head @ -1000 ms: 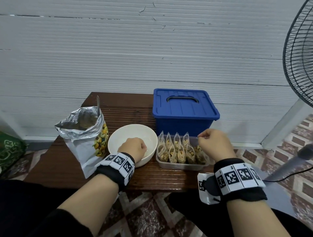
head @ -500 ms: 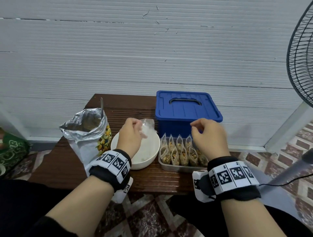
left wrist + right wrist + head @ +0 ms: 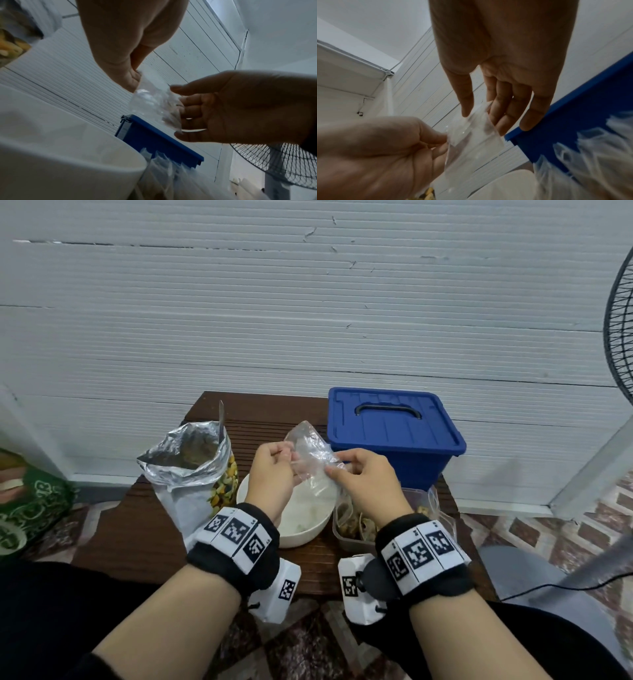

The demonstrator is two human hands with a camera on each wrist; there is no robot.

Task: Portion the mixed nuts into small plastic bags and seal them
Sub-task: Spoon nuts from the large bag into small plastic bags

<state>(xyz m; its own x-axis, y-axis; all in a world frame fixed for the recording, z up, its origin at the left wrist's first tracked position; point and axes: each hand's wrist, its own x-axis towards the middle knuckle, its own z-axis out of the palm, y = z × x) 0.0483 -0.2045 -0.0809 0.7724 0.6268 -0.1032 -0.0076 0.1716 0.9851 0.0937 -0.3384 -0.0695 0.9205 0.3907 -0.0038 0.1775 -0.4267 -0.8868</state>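
Left hand [image 3: 274,474] pinching one edge of an empty clear bag [image 3: 313,460], right hand [image 3: 366,484] pinching the other, both above the white bowl [image 3: 308,529]

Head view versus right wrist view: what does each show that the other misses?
Head only: the foil nut bag with a utensil handle sticking out, the table, the blue box's handle. Right wrist only: thumb and fingers pinching the film. Both: left hand, right hand holding an empty clear bag.
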